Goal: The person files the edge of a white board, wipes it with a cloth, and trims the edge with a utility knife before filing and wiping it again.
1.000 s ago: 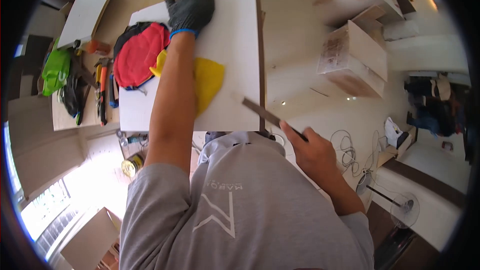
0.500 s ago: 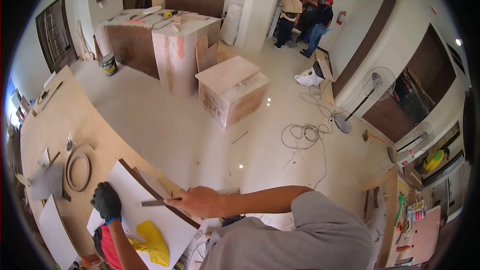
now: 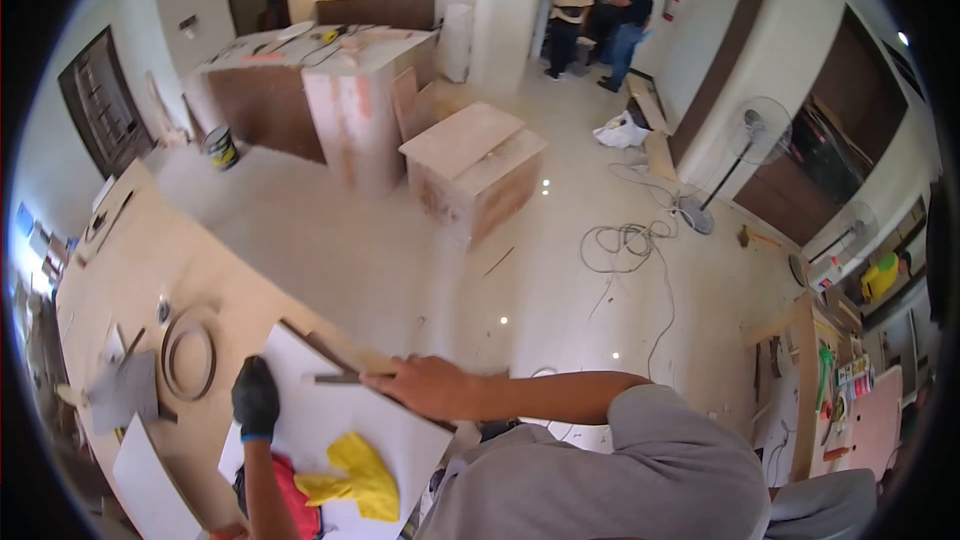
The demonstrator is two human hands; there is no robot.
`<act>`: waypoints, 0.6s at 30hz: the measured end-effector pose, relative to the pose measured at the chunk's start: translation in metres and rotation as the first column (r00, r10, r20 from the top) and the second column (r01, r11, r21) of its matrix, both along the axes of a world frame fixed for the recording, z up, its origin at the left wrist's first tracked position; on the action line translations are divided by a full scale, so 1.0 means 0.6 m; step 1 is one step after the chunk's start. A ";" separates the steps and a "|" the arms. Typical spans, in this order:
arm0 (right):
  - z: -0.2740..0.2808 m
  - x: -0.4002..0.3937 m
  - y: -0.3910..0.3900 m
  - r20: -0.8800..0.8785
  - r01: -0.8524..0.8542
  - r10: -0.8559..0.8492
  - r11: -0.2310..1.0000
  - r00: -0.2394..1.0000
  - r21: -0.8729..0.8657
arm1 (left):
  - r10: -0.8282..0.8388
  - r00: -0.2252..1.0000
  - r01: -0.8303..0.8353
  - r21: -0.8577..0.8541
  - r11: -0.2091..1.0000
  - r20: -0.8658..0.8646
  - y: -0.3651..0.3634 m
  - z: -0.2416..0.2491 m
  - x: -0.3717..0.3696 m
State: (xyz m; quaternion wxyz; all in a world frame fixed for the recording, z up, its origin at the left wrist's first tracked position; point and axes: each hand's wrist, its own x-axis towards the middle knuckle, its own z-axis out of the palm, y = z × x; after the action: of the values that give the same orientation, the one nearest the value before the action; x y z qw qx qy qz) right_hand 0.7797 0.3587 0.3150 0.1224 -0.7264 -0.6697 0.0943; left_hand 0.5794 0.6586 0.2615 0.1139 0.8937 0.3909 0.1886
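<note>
A white panel with a dark edge lies on the plywood worktable in front of me. My right hand is closed around one end of a flat metal file, which lies across the panel near its far edge. My left hand, in a dark glove, is closed at the panel's left edge; its fingertips are partly hidden. On the panel lie a yellow cloth or glove and, beside my left forearm, a red and black cloth.
A coil of edge strip, a grey plate and another white panel lie on the table's left. Beyond stand a box-shaped cabinet and a counter. A cable and fan are on the floor. Several people are at the back.
The view has shifted, so the table and panel appear further right. My left hand has turned more upright at the panel's edge. My right hand still holds the file over the far edge.
</note>
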 end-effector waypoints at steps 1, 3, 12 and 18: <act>0.022 -0.004 0.004 0.030 -0.001 0.003 0.997 1.000 -0.076 | -0.020 1.000 0.021 0.052 0.998 -0.021 0.018 -0.028 -0.003; 0.042 -0.014 0.004 0.024 0.077 -0.073 0.969 0.997 -0.233 | -0.121 0.993 0.122 0.189 0.974 -0.013 0.036 -0.074 -0.010; 0.038 -0.032 0.073 0.091 0.188 -0.179 0.977 0.980 -0.103 | 0.139 0.987 -0.154 -0.219 0.964 -0.079 -0.027 0.054 0.015; 0.023 -0.022 0.158 0.158 0.184 -0.176 0.982 0.972 -0.037 | 0.139 0.990 -0.139 -0.216 0.967 -0.013 -0.024 0.041 0.015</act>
State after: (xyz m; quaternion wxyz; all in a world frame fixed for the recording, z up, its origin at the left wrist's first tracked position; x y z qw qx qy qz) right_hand 0.7665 0.4534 0.3289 0.0596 -0.7920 -0.6060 0.0437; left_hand 0.5886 0.6440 0.2862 0.1974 0.8461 0.4706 0.1538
